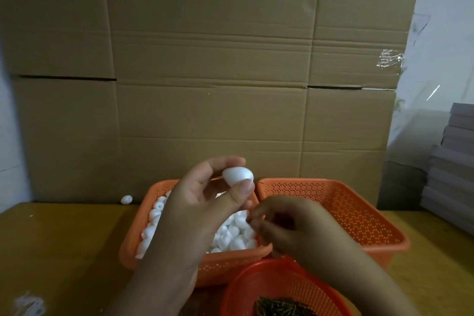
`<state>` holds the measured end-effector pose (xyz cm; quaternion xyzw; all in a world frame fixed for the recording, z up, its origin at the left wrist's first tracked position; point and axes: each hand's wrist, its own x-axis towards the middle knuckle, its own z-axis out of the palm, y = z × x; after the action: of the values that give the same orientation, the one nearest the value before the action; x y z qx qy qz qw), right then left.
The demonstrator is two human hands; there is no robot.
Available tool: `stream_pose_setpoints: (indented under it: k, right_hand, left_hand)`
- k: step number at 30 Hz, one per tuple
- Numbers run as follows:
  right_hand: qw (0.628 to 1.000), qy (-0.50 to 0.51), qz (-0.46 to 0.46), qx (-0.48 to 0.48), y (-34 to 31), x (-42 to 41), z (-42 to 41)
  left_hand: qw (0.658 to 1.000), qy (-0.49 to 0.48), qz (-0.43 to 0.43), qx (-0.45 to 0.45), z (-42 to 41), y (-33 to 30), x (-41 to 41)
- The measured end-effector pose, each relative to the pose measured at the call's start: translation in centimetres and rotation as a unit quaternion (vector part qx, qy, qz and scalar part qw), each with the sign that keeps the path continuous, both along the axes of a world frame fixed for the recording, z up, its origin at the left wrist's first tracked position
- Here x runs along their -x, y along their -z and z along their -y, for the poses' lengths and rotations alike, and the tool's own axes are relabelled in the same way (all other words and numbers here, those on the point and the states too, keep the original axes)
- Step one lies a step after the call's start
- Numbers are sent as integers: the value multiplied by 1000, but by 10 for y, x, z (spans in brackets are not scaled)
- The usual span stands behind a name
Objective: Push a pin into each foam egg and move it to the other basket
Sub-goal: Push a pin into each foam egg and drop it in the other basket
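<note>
**Egg up, pin coming in**

Left hand (pixel 205 195) is pinching a foam egg (pixel 237 176) betw. thumb & fingertips, above the full basket (pixel 133 244). Right hand (pixel 284 223), just right of that basket's near corner, is curling its fingers as if nipping a pin; pin itself too small to see, so can't tell. Empty basket (pixel 359 215) is sitting touching the full one's right side; pin bowl (pixel 256 279) in front of it.

Risks, imo: pin going in off-centre & poking through to the thumb; egg squeezing out of the light grip. One stray egg (pixel 126 199) is lying left of the full basket.
</note>
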<state>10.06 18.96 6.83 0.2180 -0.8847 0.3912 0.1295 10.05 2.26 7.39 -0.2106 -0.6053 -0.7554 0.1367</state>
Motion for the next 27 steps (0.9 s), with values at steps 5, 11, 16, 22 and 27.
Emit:
stream_pose_setpoints:
  k: [5,11,16,22,27]
  right_hand:
    - [976,-18,-69,207,-13,-9,1]
    - [960,-45,-89,260,-18,-14,3]
    - [965,-54,-78,246,-15,-12,4]
    - [960,-60,-61,268,-14,-11,4]
    - [956,-56,-72,277,-15,-14,4]
  left_hand:
    - [994,-79,-51,51,-2,2,3]
    - [991,-87,-75,65,-3,3,5]
    - [991,-83,-84,64,-2,4,6]
    - [990,-93,-86,69,-2,4,6]
    - [991,-80,-91,63,-3,4,5]
